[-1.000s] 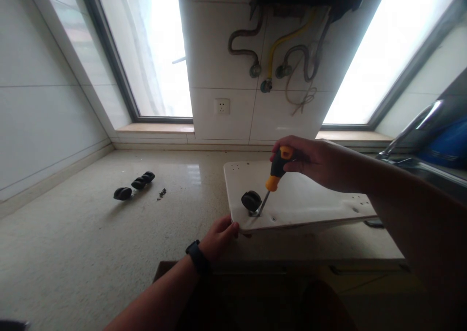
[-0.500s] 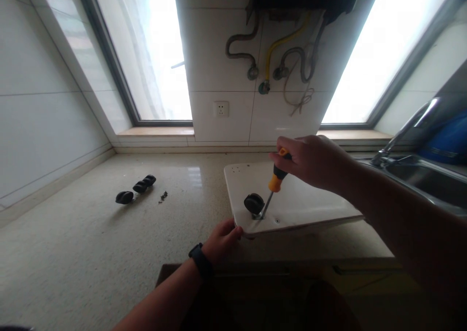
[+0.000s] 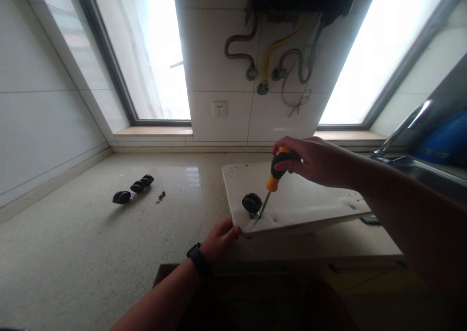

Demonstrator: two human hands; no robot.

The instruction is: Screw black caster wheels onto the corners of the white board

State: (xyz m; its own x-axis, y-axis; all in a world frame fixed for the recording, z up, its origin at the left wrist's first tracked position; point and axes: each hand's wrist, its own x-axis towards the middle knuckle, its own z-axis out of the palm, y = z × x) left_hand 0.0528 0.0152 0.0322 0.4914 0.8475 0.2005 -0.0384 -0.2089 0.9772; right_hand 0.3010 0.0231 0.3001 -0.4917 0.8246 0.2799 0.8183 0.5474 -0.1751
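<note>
My right hand (image 3: 297,160) is closed around the yellow and black handle of a screwdriver (image 3: 276,170). The tool tilts, and its tip meets the metal plate at the base of a black caster wheel (image 3: 251,203). That caster stands at the near left corner of a white board (image 3: 299,199) lying on the counter. Gripping the same corner by its edge is my left hand (image 3: 221,237), thumb on top, fingers partly hidden beneath. Small holes show at the board's far left corner. Whether a screw sits under the tip, I cannot tell.
Loose black casters (image 3: 141,183) lie on the stone counter (image 3: 175,224) at the left, beside a small group of screws (image 3: 161,196). A sink (image 3: 430,175) with a faucet (image 3: 404,126) is at the right. Pipes (image 3: 265,68) and a socket (image 3: 219,109) are on the wall.
My right fingers have shifted around the screwdriver handle, showing more of its black grip. The tip stays at the caster plate and my left hand keeps its hold. The view has moved slightly.
</note>
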